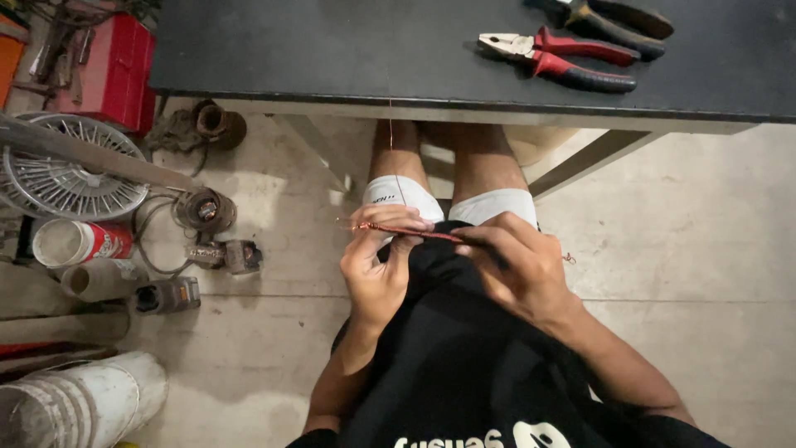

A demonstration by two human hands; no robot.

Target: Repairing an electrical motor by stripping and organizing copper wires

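**Seated person holding a bundle of copper wire in both hands, seen from above**

At far left, on the concrete floor, lie a wire fan guard [70, 170], a red toolbox [112, 75], a red-and-white can [79, 242], small wound motor parts [205, 210] and a stack of white buckets [83, 398]. Toward the middle, the left hand [377, 265] is closed around the left end of a thin, reddish copper wire bundle [406, 231], fingers curled over it. The bundle runs level across the lap, just above the black shirt and the white shorts. A single fine strand [391, 141] rises from it toward the edge of the dark table [332, 50]. Just to the right, the right hand [522, 270] pinches the bundle's other end between thumb and fingers; the two hands are near each other but apart. At upper right, on the table, rest red-handled pliers [560, 56] and, beside them, a second pair with dark handles [613, 18], well away from both hands.
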